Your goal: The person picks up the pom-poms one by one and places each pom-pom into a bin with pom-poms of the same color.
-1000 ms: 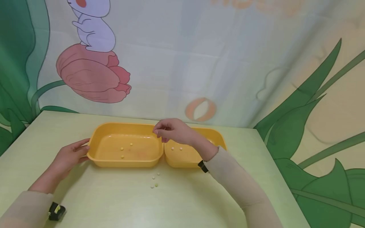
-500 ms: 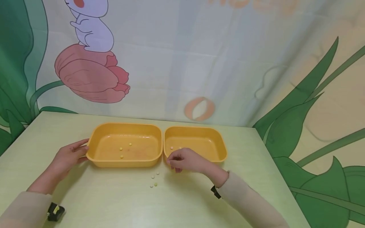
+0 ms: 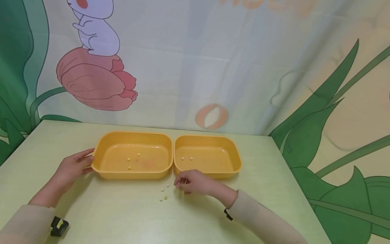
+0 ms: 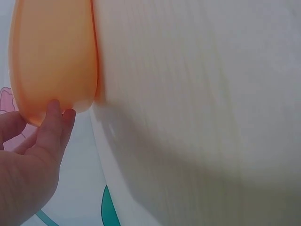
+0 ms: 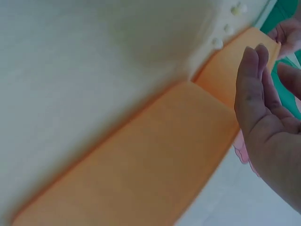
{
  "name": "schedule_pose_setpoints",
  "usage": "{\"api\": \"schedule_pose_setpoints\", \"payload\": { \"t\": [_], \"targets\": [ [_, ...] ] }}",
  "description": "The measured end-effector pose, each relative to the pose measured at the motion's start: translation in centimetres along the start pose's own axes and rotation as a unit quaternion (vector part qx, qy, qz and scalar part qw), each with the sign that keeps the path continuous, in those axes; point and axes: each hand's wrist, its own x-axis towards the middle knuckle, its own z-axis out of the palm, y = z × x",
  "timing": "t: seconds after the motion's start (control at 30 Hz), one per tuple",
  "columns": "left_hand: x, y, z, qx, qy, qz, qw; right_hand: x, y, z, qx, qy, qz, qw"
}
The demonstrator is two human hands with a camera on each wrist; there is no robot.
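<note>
My left hand (image 3: 71, 169) rests its fingers against the left end of the left yellow tray (image 3: 131, 175); in the left wrist view the fingertips (image 4: 54, 106) touch that tray's outer wall. My right hand (image 3: 196, 183) hovers in front of the right yellow tray (image 3: 210, 176), thumb and fingers apart with nothing visible between them. Left of it on the table lie several small round beads, whitish ones (image 3: 162, 190) and a yellow-green one (image 3: 166, 197). Three yellow beads (image 3: 129, 159) lie in the left tray. Two pale pinkish beads (image 3: 191, 158) lie in the right tray.
The two trays stand end to end on a pale table (image 3: 122, 210). Behind the table hangs a curtain (image 3: 170, 67) printed with a white animal, a pink flower and green leaves.
My right hand has moved from above where the trays meet, down toward me, to the table in front of the right tray. My left hand stays at the left tray's end.
</note>
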Motion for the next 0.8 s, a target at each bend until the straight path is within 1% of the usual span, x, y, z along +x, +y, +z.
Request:
{"api": "schedule_pose_setpoints", "payload": {
  "t": [0.3, 0.57, 0.63, 0.8],
  "targets": [
    [0.0, 0.0, 0.1, 0.001, 0.001, -0.002, 1.0, 1.1, 0.5, 1.8, 0.01, -0.002, 0.005, 1.0],
    [0.0, -0.2, 0.1, -0.01, -0.006, -0.002, 0.9999, 2.0, 0.6, 2.6, 0.028, 0.015, 0.03, 0.999],
    [0.0, -0.2, 0.1, -0.011, -0.005, -0.002, 0.9999, 2.2, 0.6, 2.8, 0.026, 0.018, 0.036, 0.999],
    [0.0, -0.2, 0.2, -0.012, -0.003, -0.001, 0.9999, 2.8, 0.7, 3.3, -0.008, 0.03, 0.041, 0.999]
  ]
}}
